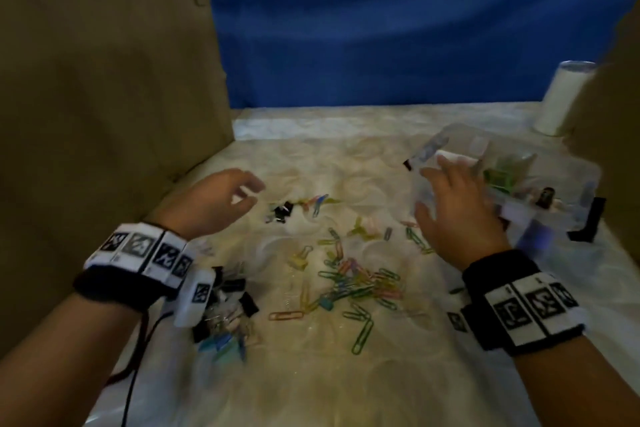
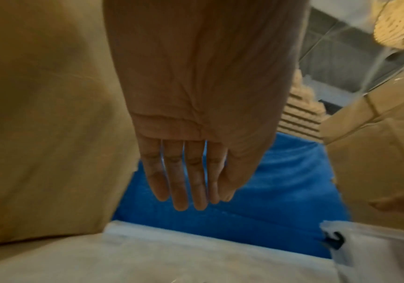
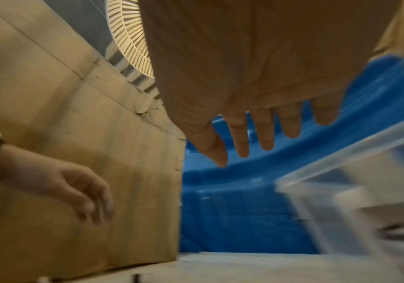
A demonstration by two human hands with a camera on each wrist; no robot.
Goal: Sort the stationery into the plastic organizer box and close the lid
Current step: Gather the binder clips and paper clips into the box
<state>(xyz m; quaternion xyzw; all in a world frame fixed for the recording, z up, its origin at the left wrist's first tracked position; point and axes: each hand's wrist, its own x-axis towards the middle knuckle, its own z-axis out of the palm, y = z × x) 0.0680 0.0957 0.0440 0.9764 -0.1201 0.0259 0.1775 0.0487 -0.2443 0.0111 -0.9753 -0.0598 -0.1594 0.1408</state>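
The clear plastic organizer box (image 1: 568, 177) stands at the right of the table, blurred, with green clips and small items inside. My right hand (image 1: 446, 191) hovers over its left end with fingers spread and holds nothing. In the right wrist view the right hand (image 3: 244, 149) is bare and the box (image 3: 336, 183) lies right of the fingers. My left hand (image 1: 247, 194) floats relaxed above the table's left, empty. The left wrist view shows the left hand (image 2: 203, 201) with straight fingers. Coloured paper clips (image 1: 353, 284) lie in a loose pile between the hands. Black binder clips (image 1: 280, 211) lie near the left hand.
A second heap of binder clips (image 1: 225, 312) sits under my left wrist. A cardboard wall (image 1: 104, 114) closes the left side and a blue cloth (image 1: 381, 28) hangs behind. A white cylinder (image 1: 561, 100) stands at the back right. Black tape (image 1: 592, 218) marks the table beside the box.
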